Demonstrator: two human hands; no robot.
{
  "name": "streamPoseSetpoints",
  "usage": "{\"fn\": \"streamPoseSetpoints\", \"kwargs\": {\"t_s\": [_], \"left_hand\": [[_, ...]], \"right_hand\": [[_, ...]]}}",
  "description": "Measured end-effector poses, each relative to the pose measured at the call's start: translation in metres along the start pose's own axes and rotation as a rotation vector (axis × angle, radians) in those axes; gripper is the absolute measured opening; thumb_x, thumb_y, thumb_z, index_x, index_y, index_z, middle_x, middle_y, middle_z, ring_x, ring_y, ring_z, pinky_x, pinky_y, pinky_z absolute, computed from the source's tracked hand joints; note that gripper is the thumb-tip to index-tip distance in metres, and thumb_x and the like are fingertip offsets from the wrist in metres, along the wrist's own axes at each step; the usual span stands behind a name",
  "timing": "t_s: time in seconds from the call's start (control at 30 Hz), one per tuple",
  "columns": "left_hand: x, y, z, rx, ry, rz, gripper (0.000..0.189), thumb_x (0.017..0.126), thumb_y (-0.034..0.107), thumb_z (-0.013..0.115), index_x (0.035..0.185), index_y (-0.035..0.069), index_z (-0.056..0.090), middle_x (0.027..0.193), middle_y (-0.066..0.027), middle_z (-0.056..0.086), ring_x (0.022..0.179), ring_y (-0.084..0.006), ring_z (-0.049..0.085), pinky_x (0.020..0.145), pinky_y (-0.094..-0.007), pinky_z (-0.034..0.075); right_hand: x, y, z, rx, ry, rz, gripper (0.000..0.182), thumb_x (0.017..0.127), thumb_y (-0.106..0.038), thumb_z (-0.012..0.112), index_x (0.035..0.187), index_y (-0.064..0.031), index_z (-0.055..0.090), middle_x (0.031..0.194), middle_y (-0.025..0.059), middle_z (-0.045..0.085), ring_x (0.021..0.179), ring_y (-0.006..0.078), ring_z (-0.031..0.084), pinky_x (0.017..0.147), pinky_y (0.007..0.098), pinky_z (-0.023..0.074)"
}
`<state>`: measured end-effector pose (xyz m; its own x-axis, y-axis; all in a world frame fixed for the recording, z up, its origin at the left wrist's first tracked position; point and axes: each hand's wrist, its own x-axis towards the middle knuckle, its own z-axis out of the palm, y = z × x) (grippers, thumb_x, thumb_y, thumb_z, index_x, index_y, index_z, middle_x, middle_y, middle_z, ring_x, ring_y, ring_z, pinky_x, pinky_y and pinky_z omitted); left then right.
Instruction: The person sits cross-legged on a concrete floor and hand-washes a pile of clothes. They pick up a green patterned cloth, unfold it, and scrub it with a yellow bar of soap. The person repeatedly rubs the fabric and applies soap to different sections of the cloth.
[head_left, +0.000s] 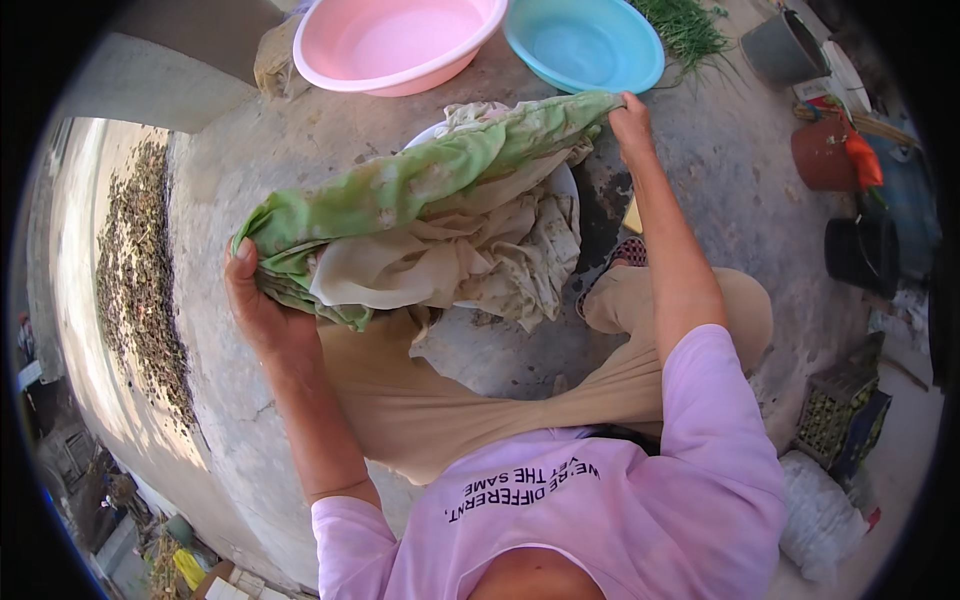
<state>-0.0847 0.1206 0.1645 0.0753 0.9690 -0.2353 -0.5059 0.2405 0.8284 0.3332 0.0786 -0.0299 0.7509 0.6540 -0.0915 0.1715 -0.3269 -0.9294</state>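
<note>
A green patterned cloth (420, 176) is stretched between my two hands, above a white basin (568, 187). My left hand (262, 300) grips its near left end, and my right hand (631, 127) pinches its far right end. Beneath it, a crumpled off-white cloth (450, 255) with dark stains hangs over the near rim of the basin. Where one fabric ends and the other begins is partly hidden by folds. Most of the basin is covered by the cloth.
Beyond the white basin stand a pink basin (397, 82) and a blue basin (585, 52). Green stalks (682, 34) lie beside the blue one. Buckets, including a red one (823, 154) and a black one (862, 255), line the right side, with a plastic crate (836, 412) nearer.
</note>
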Motion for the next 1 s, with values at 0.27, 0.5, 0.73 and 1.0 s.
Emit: {"fn": "streamPoseSetpoints", "kwargs": {"t_s": [0.27, 0.5, 0.73, 1.0], "left_hand": [[0.004, -0.01, 0.014, 0.179, -0.141, 0.055, 0.028, 0.078, 0.012, 0.05, 0.102, -0.003, 0.05, 0.094, -0.0132, 0.057, 0.082, -0.0231, 0.058, 0.072, -0.0335, 0.049], [-0.009, -0.031, 0.028, 0.717, -0.507, -0.012, 0.034, 0.078, 0.012, 0.053, 0.109, -0.002, 0.05, 0.095, -0.0046, 0.058, 0.082, -0.01, 0.054, 0.072, -0.0232, 0.043], [-0.033, -0.024, 0.025, 0.491, -0.703, -0.105, 0.033, 0.076, 0.016, 0.057, 0.104, -0.001, 0.053, 0.088, -0.0049, 0.057, 0.079, -0.0094, 0.051, 0.071, -0.0226, 0.042], [-0.03, -0.035, 0.017, 0.498, -0.517, 0.021, 0.021, 0.08, 0.013, 0.048, 0.089, -0.002, 0.059, 0.076, -0.0026, 0.058, 0.071, -0.0091, 0.052, 0.066, -0.0226, 0.042]], "right_hand": [[-0.101, -0.259, 0.008, 0.53, -0.473, -0.666, 0.008, 0.08, -0.008, 0.05, 0.075, -0.003, 0.054, 0.063, 0.0042, 0.053, 0.06, 0.0111, 0.052, 0.055, 0.025, 0.0432], [-0.176, -0.242, 0.08, -0.104, -0.851, -0.672, 0.017, 0.067, -0.004, 0.051, 0.082, -0.0018, 0.058, 0.072, 0.0044, 0.056, 0.069, 0.0123, 0.052, 0.061, 0.0255, 0.0417], [-0.187, -0.248, 0.063, -0.132, -0.966, -0.592, 0.02, 0.065, 0.0, 0.049, 0.083, -0.0008, 0.057, 0.075, 0.0044, 0.056, 0.071, 0.011, 0.051, 0.062, 0.0239, 0.0398], [-0.176, -0.224, 0.048, 0.03, -1.07, -0.359, 0.031, 0.073, -0.006, 0.054, 0.103, -0.0018, 0.054, 0.098, 0.0069, 0.056, 0.093, 0.0132, 0.05, 0.083, 0.0249, 0.0397]]}}
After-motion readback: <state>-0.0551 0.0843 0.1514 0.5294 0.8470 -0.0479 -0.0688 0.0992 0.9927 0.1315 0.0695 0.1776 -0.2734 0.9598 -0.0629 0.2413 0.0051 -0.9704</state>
